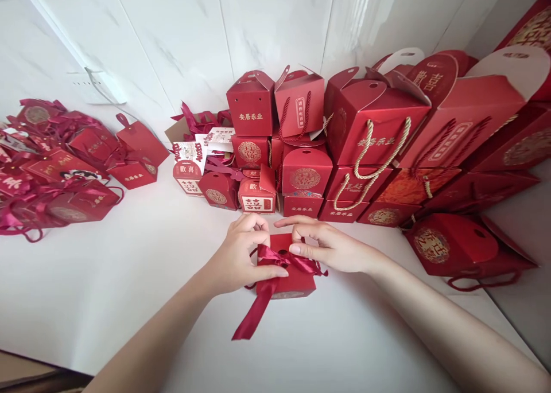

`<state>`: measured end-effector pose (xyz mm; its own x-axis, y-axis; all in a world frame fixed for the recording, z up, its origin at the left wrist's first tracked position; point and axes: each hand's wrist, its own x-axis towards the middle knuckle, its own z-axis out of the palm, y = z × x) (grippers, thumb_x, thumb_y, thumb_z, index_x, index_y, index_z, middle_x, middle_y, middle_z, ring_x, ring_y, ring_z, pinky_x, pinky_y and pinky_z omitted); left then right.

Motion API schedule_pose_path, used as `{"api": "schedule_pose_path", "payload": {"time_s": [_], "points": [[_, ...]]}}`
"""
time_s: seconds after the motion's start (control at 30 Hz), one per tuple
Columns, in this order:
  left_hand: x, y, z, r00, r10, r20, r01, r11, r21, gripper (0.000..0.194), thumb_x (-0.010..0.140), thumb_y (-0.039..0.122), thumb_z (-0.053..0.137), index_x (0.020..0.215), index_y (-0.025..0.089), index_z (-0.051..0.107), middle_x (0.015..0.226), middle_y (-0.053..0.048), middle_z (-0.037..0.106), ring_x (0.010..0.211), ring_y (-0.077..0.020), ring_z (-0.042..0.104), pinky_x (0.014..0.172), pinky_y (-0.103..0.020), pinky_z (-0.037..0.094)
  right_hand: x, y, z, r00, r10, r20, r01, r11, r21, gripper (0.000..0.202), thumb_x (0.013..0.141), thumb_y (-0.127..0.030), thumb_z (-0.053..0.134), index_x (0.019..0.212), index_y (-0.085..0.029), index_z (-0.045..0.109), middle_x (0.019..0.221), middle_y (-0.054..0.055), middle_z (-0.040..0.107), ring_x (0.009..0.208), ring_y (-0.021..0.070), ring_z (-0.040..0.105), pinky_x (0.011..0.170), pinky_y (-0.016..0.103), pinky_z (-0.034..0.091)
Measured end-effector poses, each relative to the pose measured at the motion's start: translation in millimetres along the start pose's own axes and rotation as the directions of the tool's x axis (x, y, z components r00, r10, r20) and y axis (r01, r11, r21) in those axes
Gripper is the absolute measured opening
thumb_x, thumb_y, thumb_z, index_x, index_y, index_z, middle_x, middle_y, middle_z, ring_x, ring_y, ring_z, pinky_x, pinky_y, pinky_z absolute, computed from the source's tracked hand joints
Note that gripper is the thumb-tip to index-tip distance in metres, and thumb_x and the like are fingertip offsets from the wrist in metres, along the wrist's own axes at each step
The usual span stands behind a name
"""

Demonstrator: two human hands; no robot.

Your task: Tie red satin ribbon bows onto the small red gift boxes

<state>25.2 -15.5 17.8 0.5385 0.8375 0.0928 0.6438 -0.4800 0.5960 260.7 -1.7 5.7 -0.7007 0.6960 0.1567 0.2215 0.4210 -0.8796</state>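
At lower centre, your left hand point(241, 255) and right hand point(331, 246) pinch the ribbon point(275, 259) closed-fingered atop the box point(288, 281), which sits flat on the bench point(129, 301) so the bow ties steady.

White tabletop point(129, 278) against marble-tile wall point(193, 31). 12 to 3 o'clock: stacked red gift boxes point(301, 146), some with rope handles point(379, 152). One red box on its side point(456, 246) at 3. Small printed boxes and a cardboard tray point(202, 158) near 12. Pile of flat red boxes and ribbons point(55, 163) at 9–10.
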Motion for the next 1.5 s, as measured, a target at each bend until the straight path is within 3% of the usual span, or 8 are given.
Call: {"api": "schedule_pose_path", "payload": {"time_s": [0.27,0.53,0.67,0.87,1.0,1.27,1.43,1.5], "points": [[2,-4,2.1,0.997,-0.01,0.077,0.018,0.994,-0.108,0.041,0.067,0.052,0.077,0.066,0.018,0.056,0.119,-0.005,0.049,0.114,-0.0251,0.049,0.098,-0.039,0.043,0,6,-6,0.993,-0.036,0.112,0.014,0.981,0.195,0.03,0.093,-0.036,0.057,0.069,-0.018,0.056,0.147,0.007,0.042,0.136,0.0266,0.038,0.104,0.043,0.036],[2,-2,1.3,0.996,-0.012,0.09,0.023,0.992,-0.121,0.038,0.066,0.052,0.078,0.064,0.018,0.062,0.117,-0.006,0.053,0.114,-0.0276,0.051,0.097,-0.042,0.044,3,24,16,0.999,0.009,-0.037,0.012,0.851,0.525,0.037,0.086,-0.035,0.066,0.058,-0.018,0.048,0.144,0.006,0.047,0.137,0.0295,0.038,0.11,0.045,0.03],[4,-4,1.8,0.994,-0.001,0.106,0.018,0.987,-0.161,0.034,0.067,0.05,0.078,0.066,0.019,0.064,0.115,-0.005,0.054,0.114,-0.0264,0.052,0.099,-0.041,0.044,4,31,24,0.992,0.077,-0.098,0.003,0.769,0.639,0.035,0.086,-0.031,0.065,0.059,-0.017,0.048,0.145,0.006,0.047,0.133,0.0299,0.043,0.106,0.043,0.034],[4,-10,4.7,0.992,-0.041,0.121,0.086,0.913,-0.398,0.033,0.08,0.041,0.069,0.062,0.017,0.057,0.123,-0.005,0.052,0.106,-0.0224,0.059,0.096,-0.038,0.047,1,29,8,0.996,0.071,-0.048,-0.035,0.85,0.526,0.025,0.088,-0.034,0.064,0.069,-0.018,0.061,0.142,0.008,0.049,0.131,0.0285,0.045,0.105,0.041,0.035],[5,-13,2.9,0.996,0.019,0.092,0.031,0.862,-0.506,0.035,0.089,0.034,0.058,0.059,0.016,0.06,0.118,-0.006,0.051,0.105,-0.0204,0.057,0.095,-0.035,0.045,0,25,-1,1.0,0.027,-0.013,-0.019,0.904,0.427,0.033,0.091,-0.037,0.06,0.065,-0.017,0.063,0.137,0.009,0.054,0.132,0.028,0.045,0.105,0.041,0.034],[6,-17,-3.7,1.0,-0.025,-0.011,0.021,0.961,-0.276,0.036,0.086,0.025,0.054,0.052,0.015,0.055,0.087,-0.002,0.043,0.082,-0.0147,0.049,0.078,-0.029,0.044,5,25,8,0.991,0.097,-0.094,-0.053,0.919,0.392,0.041,0.091,-0.043,0.059,0.06,-0.016,0.057,0.131,0.009,0.055,0.12,0.0261,0.052,0.095,0.038,0.042],[6,-19,-5.0,0.999,-0.039,0.016,0.042,0.957,-0.288,0.034,0.089,0.038,0.055,0.062,0.017,0.062,0.106,-0.005,0.053,0.101,-0.0207,0.054,0.093,-0.035,0.044,1,20,-4,0.978,0.174,-0.117,-0.13,0.941,0.312,0.029,0.094,-0.047,0.052,0.105,-0.021,0.059,0.123,0.008,0.058,0.107,0.0219,0.056,0.088,0.035,0.044],[5,-19,-4.3,0.998,-0.048,0.031,0.055,0.947,-0.316,0.033,0.087,0.04,0.058,0.063,0.018,0.063,0.122,-0.005,0.053,0.113,-0.0244,0.052,0.101,-0.038,0.04,-2,15,-14,0.974,0.195,-0.115,-0.163,0.956,0.245,0.034,0.096,-0.051,0.047,0.104,-0.02,0.058,0.107,0.007,0.063,0.101,0.0215,0.058,0.09,0.036,0.043]]}}
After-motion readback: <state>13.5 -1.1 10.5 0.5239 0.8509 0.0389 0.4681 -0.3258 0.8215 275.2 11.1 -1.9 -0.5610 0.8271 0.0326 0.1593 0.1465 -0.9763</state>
